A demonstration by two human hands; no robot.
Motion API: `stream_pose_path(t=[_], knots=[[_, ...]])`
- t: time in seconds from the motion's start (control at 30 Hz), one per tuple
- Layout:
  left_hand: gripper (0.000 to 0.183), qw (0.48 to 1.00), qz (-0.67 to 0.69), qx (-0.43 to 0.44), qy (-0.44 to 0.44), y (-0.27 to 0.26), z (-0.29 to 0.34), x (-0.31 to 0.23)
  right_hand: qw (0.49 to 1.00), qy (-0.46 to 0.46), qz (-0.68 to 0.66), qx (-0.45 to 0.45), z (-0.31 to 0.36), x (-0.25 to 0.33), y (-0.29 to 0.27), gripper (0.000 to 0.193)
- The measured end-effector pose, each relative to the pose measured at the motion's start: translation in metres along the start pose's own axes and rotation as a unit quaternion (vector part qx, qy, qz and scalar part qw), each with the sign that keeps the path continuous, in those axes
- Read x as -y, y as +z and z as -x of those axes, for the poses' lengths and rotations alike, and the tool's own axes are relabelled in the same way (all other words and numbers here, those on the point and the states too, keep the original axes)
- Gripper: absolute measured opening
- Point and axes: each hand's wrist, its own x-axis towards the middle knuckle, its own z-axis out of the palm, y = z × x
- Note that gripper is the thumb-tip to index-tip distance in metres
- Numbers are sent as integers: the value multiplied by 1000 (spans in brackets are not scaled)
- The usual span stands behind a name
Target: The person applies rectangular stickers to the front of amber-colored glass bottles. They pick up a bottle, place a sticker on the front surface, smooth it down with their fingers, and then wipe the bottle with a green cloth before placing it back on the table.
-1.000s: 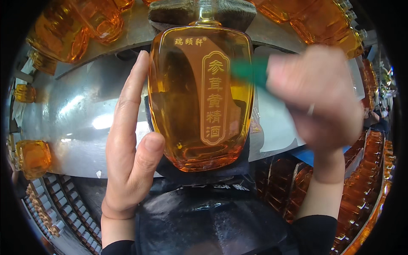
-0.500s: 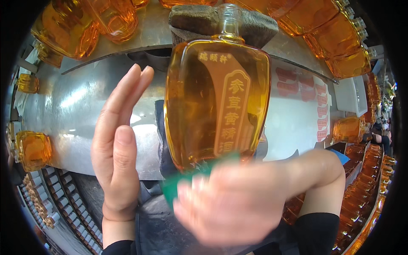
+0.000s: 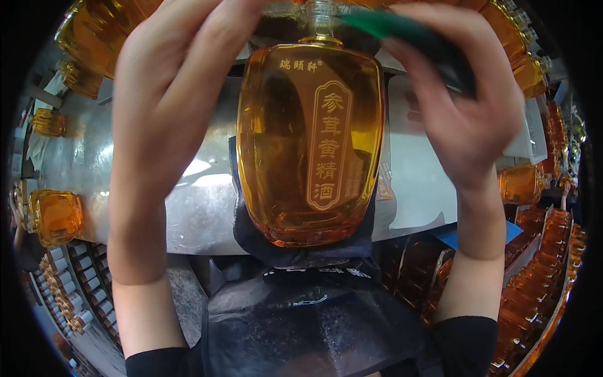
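A large clear glass bottle (image 3: 276, 151) of amber liquid lies face up before me, its neck pointing away and a gold-lettered label on its front. Under its base is a dark cloth (image 3: 242, 235), and its neck rests at a cloth-wrapped support (image 3: 279, 28). My left hand (image 3: 166, 88) reaches up beside the bottle's left shoulder, slightly blurred. Its fingers look stretched out and empty, though the upper edge cuts off some tips. Right of the neck, my right hand (image 3: 468, 107) is closed on a green scraper (image 3: 433, 53), whose thin end points toward the neck.
Amber bottles (image 3: 56, 217) stand along the metal table's (image 3: 81, 163) left side, with more at the far edge. A whitish sheet (image 3: 421, 169) lies to the right, near a white tray (image 3: 531, 135). Rows of bottles (image 3: 534, 283) fill the lower right; racked white-and-tan caps (image 3: 66, 283) sit lower left.
Both hands have moved away from me toward the bottle's neck. The green scraper has gone from the bottle's base to beside the neck. The bottle appears slightly shifted in view.
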Motion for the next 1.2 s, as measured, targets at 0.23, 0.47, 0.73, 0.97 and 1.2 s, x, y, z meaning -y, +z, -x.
stream_pose_path(t=[0.23, 0.47, 0.73, 0.97, 1.2], knots=[[34, 970, -139, 199, 2, 8, -59, -10, 987, -74, 28, 141, 45, 73, -36, 25], [33, 987, -78, 134, -31, -12, -33, -29, 928, -93, -301, 198, 68, 87, -13, 26], [21, 963, -174, -57, -196, -195, 74, -35, 938, 321, -124, -43, 115, 15, -50, 19], [34, 743, -615, -117, -237, -389, 53, 97, 917, 389, -78, -39, 131, 12, -42, 19], [35, 615, -630, -129, -456, -492, 112, 219, 885, 460, -9, -68, 104, 11, -24, 55]])
